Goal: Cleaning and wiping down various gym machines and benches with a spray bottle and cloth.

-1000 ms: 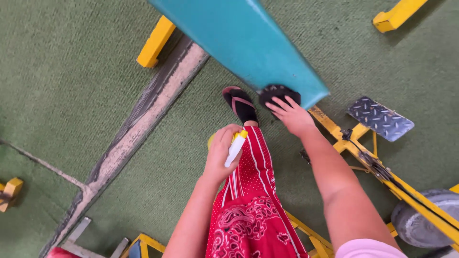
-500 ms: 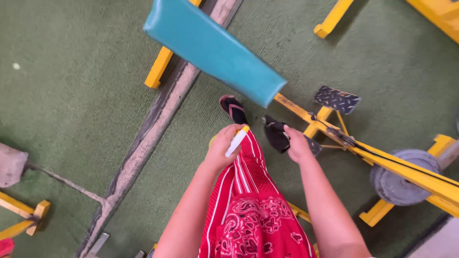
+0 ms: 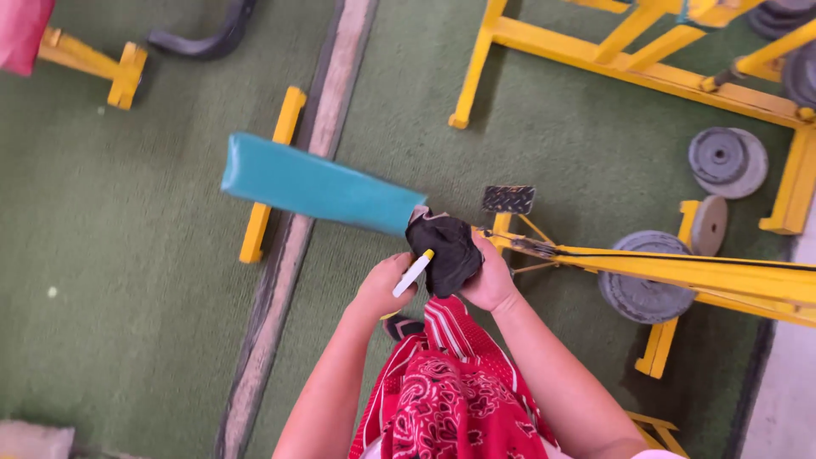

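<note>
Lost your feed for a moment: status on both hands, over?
Left hand grips white-and-yellow spray bottle. Right hand holds dark cloth at end of teal bench pad. Nothing between hands and pad.

Place: gym | showing it: yellow steel frames [image 3: 595,53] standing on green carpet [image 3: 127,255] | weight plates [image 3: 727,160] lying about | teal padded bench [image 3: 319,189] sitting low

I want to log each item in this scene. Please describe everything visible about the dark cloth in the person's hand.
The dark cloth is black, soft-looking fabric, crumpled into a loose bunch with folds. The right hand holds it from its right side, fingers mostly hidden behind it. It sits in the air above the green floor, at the near end of the teal bench pad, seemingly touching that end. The left hand, holding a white and yellow spray bottle, is just beside it.
</note>
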